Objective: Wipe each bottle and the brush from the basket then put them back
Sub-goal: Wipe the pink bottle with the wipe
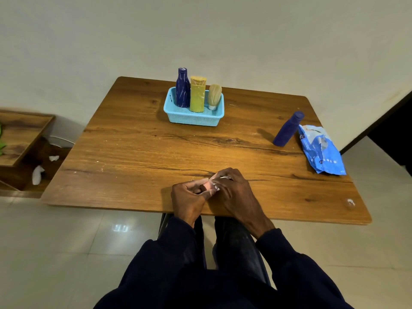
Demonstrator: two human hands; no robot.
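Observation:
A light blue basket (178,118) stands at the back middle of the wooden table (133,152). In it stand a dark blue bottle (182,88) with white streaks, a yellow bottle (197,94) and a tan brush (214,95). A second dark blue bottle (288,129) stands alone at the right, beside the wipes pack. Near the front edge, my left hand (189,200) and my right hand (234,192) meet, both pinching a small crumpled white wipe (214,184), mostly hidden by the fingers.
A blue wipes pack (321,150) lies at the table's right edge. A low wooden shelf (20,139) stands on the floor to the left, with crumpled white tissues (38,173) in and near it. A white speck (351,201) sits at the front right corner.

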